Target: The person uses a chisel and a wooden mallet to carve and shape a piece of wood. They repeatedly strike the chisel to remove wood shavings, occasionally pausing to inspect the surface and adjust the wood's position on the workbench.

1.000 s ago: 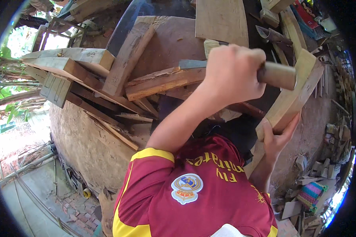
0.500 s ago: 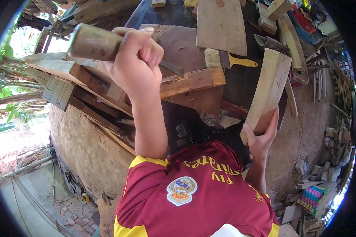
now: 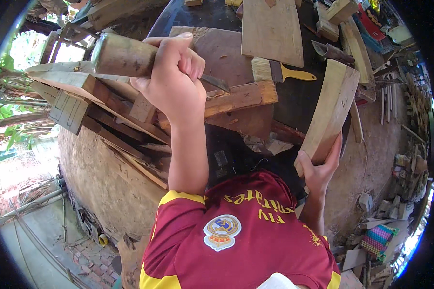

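My left hand (image 3: 174, 79) is closed in a fist around a chisel (image 3: 123, 55). Its thick wooden handle sticks out to the left, and a dark blade shows to the right of the fist. The blade's tip appears at the edge of a wooden piece (image 3: 248, 98) with a small pencilled cross; whether it touches cannot be told. My right hand (image 3: 319, 168) grips the near end of a thick wooden block (image 3: 329, 103), tilted with its far end up and to the right. A flat paintbrush (image 3: 294, 73) with a yellow handle lies just beyond the marked piece.
A wide board (image 3: 273, 33) lies at the far side of the dark bench. Stacked timber (image 3: 77, 82) juts out at the left. A curved metal piece (image 3: 330, 50) and offcuts (image 3: 328, 28) sit at the far right. Wood scraps and a woven bag (image 3: 378, 241) are on the ground.
My left hand and the chisel have shifted slightly to the right. The block in my right hand stays nearly in place, and the whole view has moved a little.
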`<state>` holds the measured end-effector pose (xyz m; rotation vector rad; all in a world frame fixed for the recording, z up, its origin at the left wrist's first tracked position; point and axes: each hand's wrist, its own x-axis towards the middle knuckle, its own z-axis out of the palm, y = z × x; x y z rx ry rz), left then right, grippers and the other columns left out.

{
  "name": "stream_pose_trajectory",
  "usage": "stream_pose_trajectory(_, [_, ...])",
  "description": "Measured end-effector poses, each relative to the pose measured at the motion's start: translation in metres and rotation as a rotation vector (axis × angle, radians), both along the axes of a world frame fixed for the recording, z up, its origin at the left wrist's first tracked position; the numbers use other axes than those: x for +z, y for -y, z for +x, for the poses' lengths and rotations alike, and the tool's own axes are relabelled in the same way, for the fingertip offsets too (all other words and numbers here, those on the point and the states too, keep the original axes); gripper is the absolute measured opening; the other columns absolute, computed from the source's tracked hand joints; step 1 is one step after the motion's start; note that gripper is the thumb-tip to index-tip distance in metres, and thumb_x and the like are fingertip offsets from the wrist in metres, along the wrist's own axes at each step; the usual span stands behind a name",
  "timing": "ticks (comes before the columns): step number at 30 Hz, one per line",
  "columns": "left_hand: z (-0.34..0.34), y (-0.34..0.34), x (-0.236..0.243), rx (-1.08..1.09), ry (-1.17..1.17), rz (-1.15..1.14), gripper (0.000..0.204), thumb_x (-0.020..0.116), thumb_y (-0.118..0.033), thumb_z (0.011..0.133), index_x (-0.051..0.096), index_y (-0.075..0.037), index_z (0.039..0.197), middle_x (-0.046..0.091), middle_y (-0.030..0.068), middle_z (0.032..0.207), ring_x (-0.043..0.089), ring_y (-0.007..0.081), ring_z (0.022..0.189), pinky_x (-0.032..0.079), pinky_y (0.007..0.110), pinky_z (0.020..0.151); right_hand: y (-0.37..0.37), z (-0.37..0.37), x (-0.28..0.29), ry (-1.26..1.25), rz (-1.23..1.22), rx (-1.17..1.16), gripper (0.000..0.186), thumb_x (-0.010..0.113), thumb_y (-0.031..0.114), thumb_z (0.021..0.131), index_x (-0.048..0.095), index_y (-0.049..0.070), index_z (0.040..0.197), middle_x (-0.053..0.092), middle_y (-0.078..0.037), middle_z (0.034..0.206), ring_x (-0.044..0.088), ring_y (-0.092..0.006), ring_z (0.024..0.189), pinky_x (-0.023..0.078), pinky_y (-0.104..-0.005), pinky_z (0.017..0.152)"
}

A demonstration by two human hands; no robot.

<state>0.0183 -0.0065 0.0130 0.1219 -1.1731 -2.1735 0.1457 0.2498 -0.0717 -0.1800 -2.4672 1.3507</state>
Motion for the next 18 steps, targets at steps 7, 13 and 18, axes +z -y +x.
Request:
stream_pose_trajectory(7, [0.002, -0.009, 0.003, 0.090, -0.014, 0.008, 0.025, 0.063, -0.004, 0.075, 0.045, -0.010, 0.059, 0.031, -0.0015, 0.049, 0.027, 0.0100, 0.037, 0.021, 0.026, 0.038, -0.003, -0.002, 0.001, -0.031, 0.016, 0.015, 0.094, 0.073, 0.009, 0.064, 0.026, -0.003, 0.144, 0.040, -0.019, 0.140, 0.041, -0.0275, 0.130, 0.032, -0.0388, 0.108])
stream_pose_trajectory(13, [-0.002, -0.028, -0.002, 0.167, -0.080, -0.180, 0.016, 0.065, 0.006, 0.071, 0.052, -0.003, 0.066, 0.045, 0.0008, 0.050, 0.038, 0.0079, 0.038, 0.028, 0.023, 0.036, -0.015, -0.020, 0.016, -0.109, 0.070, 0.039, 0.095, 0.075, 0.011, 0.064, 0.026, -0.004, 0.144, 0.040, -0.020, 0.140, 0.041, -0.0281, 0.129, 0.032, -0.0387, 0.108])
stream_pose_trajectory(18, [-0.013, -0.038, -0.005, 0.309, -0.168, -0.605, 0.017, 0.066, 0.001, 0.073, 0.055, -0.005, 0.062, 0.052, -0.0008, 0.053, 0.046, 0.0057, 0.046, 0.035, 0.022, 0.043, -0.026, -0.058, 0.084, -0.518, 0.011, -0.016, 0.089, 0.077, 0.003, 0.069, 0.029, -0.005, 0.143, 0.043, -0.018, 0.137, 0.048, -0.0243, 0.120, 0.039, -0.0372, 0.102])
